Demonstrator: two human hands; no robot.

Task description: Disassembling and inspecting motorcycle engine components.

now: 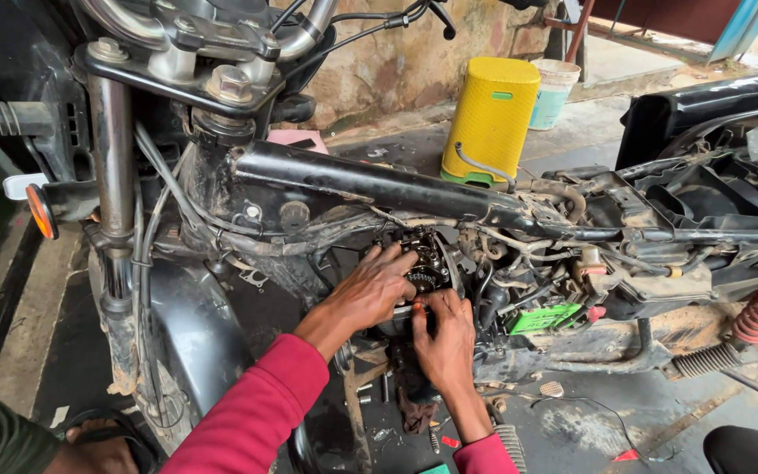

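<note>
We have both hands on the exposed engine head (429,263) of a stripped motorcycle, which sits below the black frame tube (379,189). Our left hand (377,285) lies flat against the engine with its fingers spread and bent over the sprocket area; we cannot tell whether it grips anything. Our right hand (445,338) presses just below, fingertips pinched at the lower edge of the engine. A green battery (544,318) sits to the right, a yellow bin (490,118) stands behind on the floor.
</note>
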